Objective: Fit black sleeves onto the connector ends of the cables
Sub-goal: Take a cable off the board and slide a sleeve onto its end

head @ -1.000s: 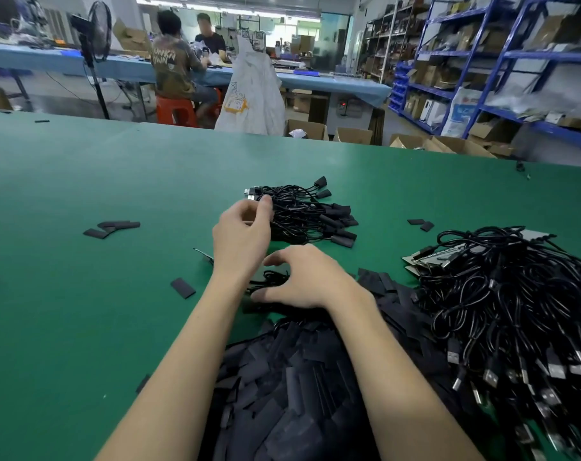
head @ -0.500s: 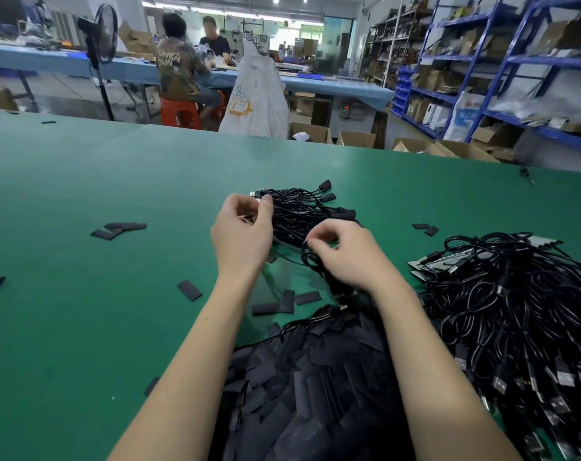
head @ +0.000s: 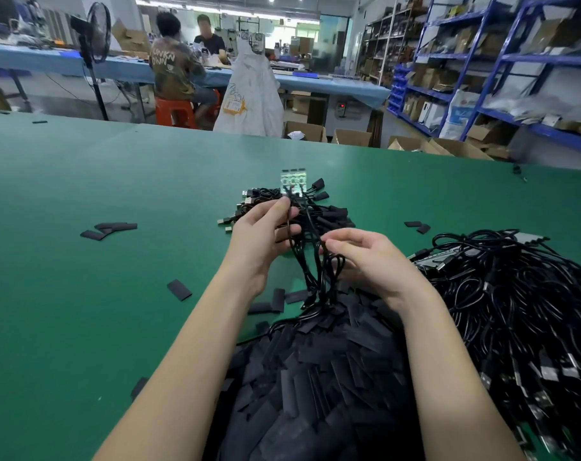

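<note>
— What are the hands doing?

— The left hand (head: 262, 237) is raised above the middle of the green worktop (head: 83, 311), its thumb and fingers pinched round a few black cables (head: 310, 257) just under a small clear-looking connector board (head: 293, 181) that stands up from the fingertips. The cables hang down from that grip in loops.

— And the other one?

— The right hand (head: 375, 261) is just beside it, fingers curled, thumb and forefinger pinching the same hanging cables lower down. The two hands are near each other but not touching.

— Where are the sleeves?

— A big heap of black sleeves (head: 315, 377) lies at the near edge of the worktop, between the forearms. The cable loops trail down onto its far side. Loose sleeves (head: 179, 289) are scattered toward the left edge, with a small cluster (head: 108, 229) farther left and two more (head: 417, 226) to the right of the hands.

— Any cables already fitted?

— Behind the hands, toward the middle of the worktop, lies a small bundle (head: 329, 217) with black-covered ends on its right side and bare metal plugs on its left. Whether each cover is fully seated I cannot tell.

— And the supply?

— A large tangle of cables (head: 515, 311) fills the right side of the worktop, metal plugs showing near the front corner.
</note>
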Demonstrator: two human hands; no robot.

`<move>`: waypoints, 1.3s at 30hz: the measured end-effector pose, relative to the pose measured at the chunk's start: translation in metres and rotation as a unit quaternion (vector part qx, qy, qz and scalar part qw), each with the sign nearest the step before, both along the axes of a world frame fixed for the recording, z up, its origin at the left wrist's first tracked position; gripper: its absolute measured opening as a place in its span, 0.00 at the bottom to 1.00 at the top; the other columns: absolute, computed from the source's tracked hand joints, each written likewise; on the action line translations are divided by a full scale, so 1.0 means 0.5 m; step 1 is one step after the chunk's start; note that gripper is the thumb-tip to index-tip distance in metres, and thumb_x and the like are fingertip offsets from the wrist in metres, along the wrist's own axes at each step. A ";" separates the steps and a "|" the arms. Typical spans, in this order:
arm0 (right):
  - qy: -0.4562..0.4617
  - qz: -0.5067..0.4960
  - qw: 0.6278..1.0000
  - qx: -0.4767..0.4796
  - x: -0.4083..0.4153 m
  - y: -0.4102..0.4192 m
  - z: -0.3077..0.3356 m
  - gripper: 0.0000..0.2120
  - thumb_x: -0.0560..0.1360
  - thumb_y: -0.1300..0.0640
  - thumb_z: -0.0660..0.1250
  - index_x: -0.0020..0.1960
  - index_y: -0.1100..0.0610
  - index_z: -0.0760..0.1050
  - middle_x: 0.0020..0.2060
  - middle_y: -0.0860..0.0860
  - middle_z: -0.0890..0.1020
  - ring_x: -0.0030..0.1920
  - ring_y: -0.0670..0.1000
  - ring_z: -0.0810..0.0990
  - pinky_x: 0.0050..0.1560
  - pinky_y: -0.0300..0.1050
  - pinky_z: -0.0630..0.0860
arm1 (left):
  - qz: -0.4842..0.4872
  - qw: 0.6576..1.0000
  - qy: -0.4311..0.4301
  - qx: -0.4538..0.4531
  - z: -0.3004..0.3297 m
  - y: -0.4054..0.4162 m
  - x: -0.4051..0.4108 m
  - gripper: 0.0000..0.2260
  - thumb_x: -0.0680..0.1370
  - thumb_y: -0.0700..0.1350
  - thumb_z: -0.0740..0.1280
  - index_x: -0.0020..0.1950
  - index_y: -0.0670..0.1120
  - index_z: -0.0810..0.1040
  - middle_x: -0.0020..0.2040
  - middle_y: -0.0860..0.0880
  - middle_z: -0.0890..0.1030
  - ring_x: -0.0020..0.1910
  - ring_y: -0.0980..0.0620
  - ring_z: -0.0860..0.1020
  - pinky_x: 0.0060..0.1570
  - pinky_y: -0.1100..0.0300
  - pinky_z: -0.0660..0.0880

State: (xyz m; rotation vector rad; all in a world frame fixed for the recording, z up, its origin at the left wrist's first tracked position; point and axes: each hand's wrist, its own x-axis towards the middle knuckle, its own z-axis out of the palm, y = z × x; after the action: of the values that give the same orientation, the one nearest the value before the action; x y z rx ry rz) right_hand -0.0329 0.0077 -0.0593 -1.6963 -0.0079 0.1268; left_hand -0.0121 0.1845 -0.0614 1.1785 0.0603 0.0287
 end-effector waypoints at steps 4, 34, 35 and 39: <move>-0.043 -0.066 0.987 0.142 -0.004 0.015 0.042 0.09 0.80 0.53 0.70 0.58 0.54 0.82 0.49 0.48 0.88 0.46 0.47 0.87 0.40 0.36 0.80 | -0.009 0.998 -0.036 0.046 0.014 -0.006 -0.013 0.02 0.80 0.46 0.71 0.50 0.48 0.80 0.38 0.54 0.83 0.32 0.56 0.79 0.36 0.61 0.72; -0.083 -0.081 0.983 0.144 -0.020 0.058 0.079 0.02 0.77 0.56 0.74 0.48 0.54 0.83 0.37 0.48 0.85 0.36 0.45 0.83 0.41 0.40 0.81 | -0.084 0.992 -0.091 0.008 0.055 -0.014 -0.033 0.02 0.78 0.39 0.71 0.49 0.42 0.82 0.43 0.48 0.85 0.40 0.52 0.83 0.46 0.62 0.80; -0.080 -0.078 0.982 0.149 -0.019 0.057 0.078 0.02 0.76 0.56 0.74 0.47 0.54 0.83 0.37 0.48 0.85 0.36 0.45 0.82 0.40 0.38 0.81 | -0.086 0.992 -0.089 0.007 0.056 -0.013 -0.034 0.03 0.78 0.39 0.71 0.50 0.42 0.83 0.43 0.48 0.85 0.40 0.52 0.83 0.47 0.62 0.81; -0.062 -0.063 0.979 0.182 -0.017 0.052 0.076 0.02 0.76 0.59 0.74 0.44 0.56 0.84 0.37 0.50 0.85 0.35 0.45 0.80 0.38 0.35 0.79 | -0.103 0.991 -0.081 0.012 0.058 -0.014 -0.036 0.11 0.79 0.39 0.70 0.59 0.36 0.81 0.48 0.45 0.84 0.46 0.48 0.82 0.58 0.55 0.79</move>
State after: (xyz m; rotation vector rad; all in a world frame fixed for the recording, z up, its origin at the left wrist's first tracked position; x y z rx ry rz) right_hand -0.0414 0.0337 -0.0215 -1.3310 -0.0162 -0.0725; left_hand -0.0301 0.1774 -0.0324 1.1981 -0.2050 -0.0580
